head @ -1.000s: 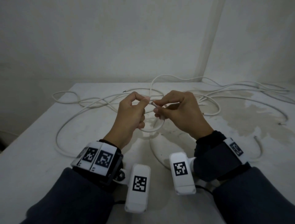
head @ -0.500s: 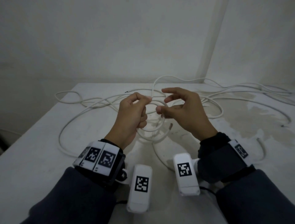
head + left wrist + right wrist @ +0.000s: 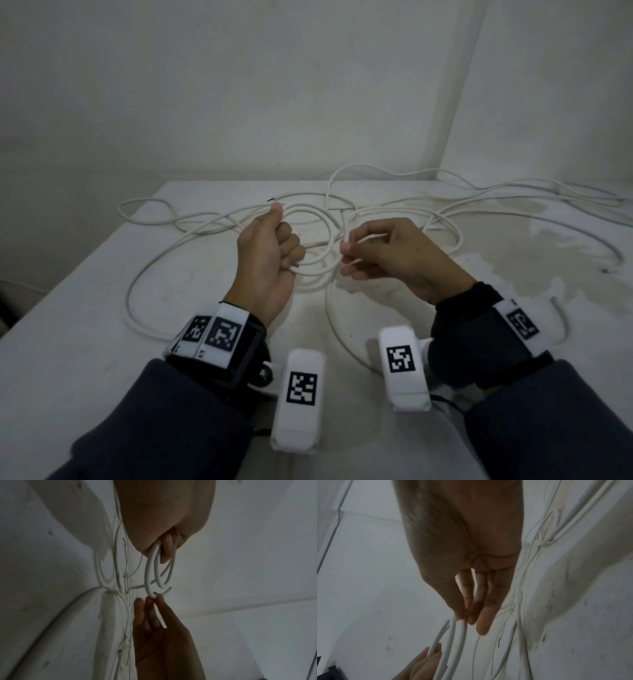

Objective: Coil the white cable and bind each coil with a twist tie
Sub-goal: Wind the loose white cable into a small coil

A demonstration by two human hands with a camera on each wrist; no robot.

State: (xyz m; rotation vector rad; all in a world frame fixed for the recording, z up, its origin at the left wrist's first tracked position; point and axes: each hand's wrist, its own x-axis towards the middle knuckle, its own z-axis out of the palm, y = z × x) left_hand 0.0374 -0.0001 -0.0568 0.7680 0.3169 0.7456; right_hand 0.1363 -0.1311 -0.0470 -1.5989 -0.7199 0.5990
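Observation:
A long white cable [image 3: 191, 236] sprawls in loose loops over the white table [image 3: 75, 342]. My left hand [image 3: 284, 253] is a fist gripping a small coil [image 3: 320, 270] of two or three turns, which hangs between the hands. In the left wrist view its fingers curl round the coil [image 3: 150, 568]. My right hand [image 3: 346, 246] pinches a strand at the coil's right side, and its fingertips [image 3: 152, 599] meet on the cable. In the right wrist view the right hand [image 3: 464, 616] holds the cable strand [image 3: 453, 642] above the left hand [image 3: 426, 661].
More cable [image 3: 513, 192] trails to the far right along the wall. A short thin black strand [image 3: 270, 199] lies on the table behind the left hand. A damp-looking stain [image 3: 534, 246] marks the right side. The table's left edge [image 3: 68, 274] drops off.
The hands have drawn a little apart. The left hand has closed into a fist round the coil, and the right hand has taken a new pinch on a strand at the coil's right.

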